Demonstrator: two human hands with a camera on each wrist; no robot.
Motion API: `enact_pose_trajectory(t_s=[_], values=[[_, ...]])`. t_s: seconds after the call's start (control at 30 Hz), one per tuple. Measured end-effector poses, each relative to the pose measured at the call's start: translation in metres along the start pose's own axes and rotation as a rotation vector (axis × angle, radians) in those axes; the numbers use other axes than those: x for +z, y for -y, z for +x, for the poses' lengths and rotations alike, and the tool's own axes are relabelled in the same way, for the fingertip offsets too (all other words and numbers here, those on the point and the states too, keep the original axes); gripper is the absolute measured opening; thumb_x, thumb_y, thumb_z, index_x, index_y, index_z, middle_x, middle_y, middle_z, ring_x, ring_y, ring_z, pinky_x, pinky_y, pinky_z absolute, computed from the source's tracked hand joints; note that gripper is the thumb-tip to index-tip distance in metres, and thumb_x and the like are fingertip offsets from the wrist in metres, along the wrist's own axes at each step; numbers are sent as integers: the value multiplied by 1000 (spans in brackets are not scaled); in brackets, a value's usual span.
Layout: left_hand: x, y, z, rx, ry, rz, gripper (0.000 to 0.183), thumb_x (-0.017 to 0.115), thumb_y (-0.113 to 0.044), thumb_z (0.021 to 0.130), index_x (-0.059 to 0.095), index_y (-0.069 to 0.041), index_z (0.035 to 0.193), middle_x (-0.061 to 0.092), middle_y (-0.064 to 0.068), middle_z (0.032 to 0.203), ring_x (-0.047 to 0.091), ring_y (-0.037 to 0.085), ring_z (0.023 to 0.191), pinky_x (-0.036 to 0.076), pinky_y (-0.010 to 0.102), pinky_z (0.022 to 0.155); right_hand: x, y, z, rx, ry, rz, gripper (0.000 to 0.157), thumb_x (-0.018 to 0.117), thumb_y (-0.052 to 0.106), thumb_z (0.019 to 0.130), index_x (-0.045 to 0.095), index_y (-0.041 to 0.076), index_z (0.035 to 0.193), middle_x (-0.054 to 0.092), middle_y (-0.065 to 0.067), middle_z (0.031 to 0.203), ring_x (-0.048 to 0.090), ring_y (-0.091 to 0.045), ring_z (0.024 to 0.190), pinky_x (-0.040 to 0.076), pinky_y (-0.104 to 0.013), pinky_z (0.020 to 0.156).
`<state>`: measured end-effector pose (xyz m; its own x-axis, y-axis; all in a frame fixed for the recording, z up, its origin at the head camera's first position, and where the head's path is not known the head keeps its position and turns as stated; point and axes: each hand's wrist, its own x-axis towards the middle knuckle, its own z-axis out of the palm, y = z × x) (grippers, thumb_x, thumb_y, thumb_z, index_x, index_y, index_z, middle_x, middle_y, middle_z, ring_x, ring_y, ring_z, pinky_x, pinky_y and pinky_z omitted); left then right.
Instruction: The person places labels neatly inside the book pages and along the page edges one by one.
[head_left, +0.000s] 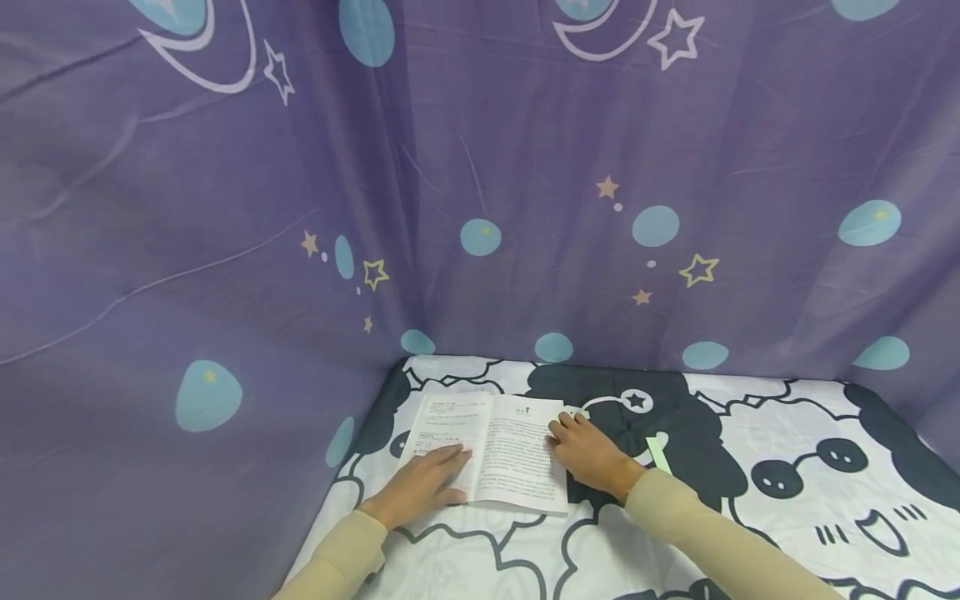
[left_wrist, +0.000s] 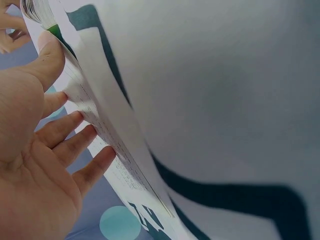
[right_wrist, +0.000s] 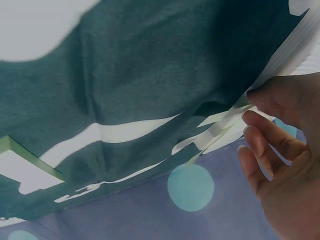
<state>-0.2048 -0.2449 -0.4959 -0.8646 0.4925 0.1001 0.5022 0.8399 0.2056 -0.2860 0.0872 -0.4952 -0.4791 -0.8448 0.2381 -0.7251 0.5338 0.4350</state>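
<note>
Here, from the head view, a book [head_left: 521, 454] lies spread open on the patterned cloth [head_left: 457, 567], between the two hands. The left hand [head_left: 422, 486] rests loosely extended on the left page, holding nothing; the right hand [head_left: 592, 454], fingers bent, is at the right page's outer edge. A green block [head_left: 657, 456] lies near the right wrist. From the left wrist, the fingers are spread along the page, thumb at the book's near edge. From the right wrist, the thumb meets the book's edge beside pale strips [right_wrist: 220, 130]; whether it pinches anything, I cannot tell.
</note>
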Motion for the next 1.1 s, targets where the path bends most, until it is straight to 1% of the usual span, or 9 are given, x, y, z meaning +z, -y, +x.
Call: enact_pose_trajectory(t_s=[0.17, 0.4, 0.47, 0.67, 0.77, 0.93, 1.03, 1.1], values=[[-2, -2, 1, 5, -3, 4, 71, 66, -48, 96, 50, -9, 153, 47, 17, 155, 46, 37, 141, 42, 57, 114, 0, -4, -6, 22, -19, 94, 25, 73, 7, 92, 78, 9, 116, 62, -7, 105, 52, -24, 95, 53, -44, 85], [-2, -2, 1, -9, -5, 1, 71, 66, -47, 96, 49, -8, 153, 47, 17, 156, 45, 37, 142, 41, 57, 115, -4, -8, -13, 50, -39, 171, 29, 68, 8, 95, 78, 19, 120, 64, -5, 104, 53, -23, 95, 52, -42, 82], [-2, -2, 1, -12, -2, -5, 71, 66, -47, 96, 49, -8, 153, 47, 17, 156, 45, 37, 142, 40, 58, 115, -4, -9, -16, 56, -41, 198, 30, 69, 8, 95, 78, 21, 120, 65, -4, 104, 54, -23, 96, 52, -42, 81], [-2, -3, 0, -20, 7, -19, 71, 66, -46, 96, 49, -8, 153, 46, 18, 156, 44, 38, 143, 40, 59, 114, -5, -17, -27, 65, -91, 268, 35, 79, 9, 88, 77, 21, 120, 68, -4, 107, 57, -23, 97, 53, -41, 80], [-1, -3, 0, -23, 7, -21, 71, 66, -46, 96, 49, -7, 153, 46, 18, 157, 44, 38, 143, 41, 59, 114, -5, -22, -35, 85, -108, 283, 33, 80, 9, 87, 78, 21, 118, 68, -2, 107, 58, -22, 97, 52, -41, 79], [-1, -3, 0, -28, 14, -31, 71, 66, -45, 97, 48, -7, 154, 45, 18, 157, 43, 38, 144, 40, 61, 114, -4, -30, -49, 113, -150, 314, 28, 80, 4, 84, 81, 17, 109, 68, -1, 100, 57, -20, 92, 52, -42, 76], [-1, -3, -1, -28, 11, -40, 70, 67, -44, 96, 49, -7, 153, 45, 18, 157, 43, 38, 144, 39, 62, 114, -3, -35, -58, 128, -153, 326, 26, 80, 4, 84, 81, 17, 106, 69, 1, 98, 57, -19, 91, 53, -42, 77], [0, -3, 0, -27, 9, -40, 70, 67, -44, 96, 49, -8, 153, 45, 18, 157, 43, 38, 144, 39, 62, 114, -2, -38, -63, 139, -145, 330, 24, 82, 6, 84, 81, 16, 105, 69, 2, 98, 57, -18, 92, 55, -44, 80]])
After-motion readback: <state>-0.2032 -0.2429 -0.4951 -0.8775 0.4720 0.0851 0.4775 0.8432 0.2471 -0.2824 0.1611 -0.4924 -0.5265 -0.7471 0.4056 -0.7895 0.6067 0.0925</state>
